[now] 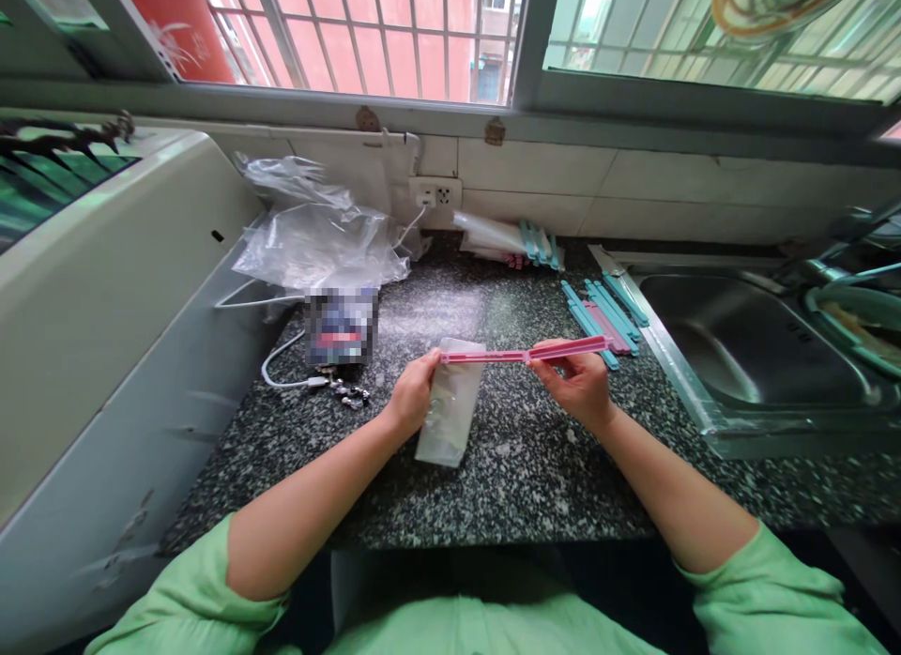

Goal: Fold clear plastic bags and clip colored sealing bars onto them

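A long pink sealing clip (525, 355) stretches level between both hands over the speckled counter (535, 467). My left hand (412, 392) pinches its left end, where a small clear plastic bag (450, 402) hangs down onto the counter. My right hand (577, 383) grips the clip's right part with closed fingers. Several loose blue and pink clips (605, 312) lie just beyond my right hand.
A steel sink (746, 345) sits to the right. A heap of clear plastic bags (316, 233) and a blurred device (342, 327) with a white cable lie at back left. More bags with clips (507, 242) rest by the wall socket (435, 195). A large grey appliance (105, 327) fills the left.
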Demonstrator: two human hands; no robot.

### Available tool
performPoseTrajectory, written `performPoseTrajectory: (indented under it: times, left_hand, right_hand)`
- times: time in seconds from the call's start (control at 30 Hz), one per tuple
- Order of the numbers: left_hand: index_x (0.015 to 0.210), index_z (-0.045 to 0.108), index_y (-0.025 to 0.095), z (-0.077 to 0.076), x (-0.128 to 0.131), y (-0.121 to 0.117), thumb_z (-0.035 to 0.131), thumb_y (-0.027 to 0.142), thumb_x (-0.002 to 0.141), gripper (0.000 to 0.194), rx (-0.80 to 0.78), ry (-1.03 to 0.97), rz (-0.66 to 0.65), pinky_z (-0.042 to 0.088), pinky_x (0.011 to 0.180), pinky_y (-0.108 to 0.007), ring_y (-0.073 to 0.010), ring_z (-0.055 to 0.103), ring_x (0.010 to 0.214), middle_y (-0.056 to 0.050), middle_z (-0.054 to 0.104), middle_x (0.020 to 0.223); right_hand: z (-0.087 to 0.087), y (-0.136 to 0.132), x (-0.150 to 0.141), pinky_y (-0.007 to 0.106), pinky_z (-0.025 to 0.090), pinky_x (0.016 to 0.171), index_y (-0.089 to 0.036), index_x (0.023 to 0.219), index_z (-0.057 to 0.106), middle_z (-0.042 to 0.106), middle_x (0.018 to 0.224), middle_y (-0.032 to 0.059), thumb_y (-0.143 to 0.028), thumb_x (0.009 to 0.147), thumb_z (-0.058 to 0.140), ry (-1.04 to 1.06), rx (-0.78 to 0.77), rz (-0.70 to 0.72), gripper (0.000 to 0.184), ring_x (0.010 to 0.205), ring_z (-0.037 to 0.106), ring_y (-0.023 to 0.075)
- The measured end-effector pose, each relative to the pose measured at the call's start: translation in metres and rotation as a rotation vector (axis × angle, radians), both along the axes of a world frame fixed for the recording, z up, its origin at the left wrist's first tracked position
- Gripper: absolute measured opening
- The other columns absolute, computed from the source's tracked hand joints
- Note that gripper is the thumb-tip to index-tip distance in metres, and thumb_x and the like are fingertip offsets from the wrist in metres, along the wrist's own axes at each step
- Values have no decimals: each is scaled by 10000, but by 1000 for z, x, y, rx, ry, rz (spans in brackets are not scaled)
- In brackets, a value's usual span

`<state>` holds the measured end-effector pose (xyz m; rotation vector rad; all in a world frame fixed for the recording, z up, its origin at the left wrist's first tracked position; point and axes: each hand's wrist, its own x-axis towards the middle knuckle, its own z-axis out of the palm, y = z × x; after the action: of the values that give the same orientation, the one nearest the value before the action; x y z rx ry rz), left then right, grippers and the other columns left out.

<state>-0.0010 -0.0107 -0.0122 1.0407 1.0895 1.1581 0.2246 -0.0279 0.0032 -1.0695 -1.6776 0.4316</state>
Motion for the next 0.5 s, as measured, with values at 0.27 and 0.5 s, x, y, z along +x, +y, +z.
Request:
performPoseTrajectory:
  times: [0.27, 0.5]
  left_hand:
    - [607, 610, 150, -1, 1, 0, 542, 496, 701, 366, -9, -31, -5, 391, 570, -264, -155, 514, 594, -10, 606, 591]
    - [632, 634, 139, -7, -1, 2, 535, 497, 720, 381, 1, -20, 1, 425, 615, -276, -175, 562, 650, -23, 642, 632]
  right_hand:
    - [4, -1, -5, 294, 583, 640, -181, 845, 636, 676, 817, 49, -281, 743, 641, 171, -107, 59, 143, 655, 659, 154]
    - [10, -2, -11, 290, 588, 614, -184, 805, 612, 664, 736, 21, -352, 727, 655, 329, -244, 88, 190, 609, 659, 143]
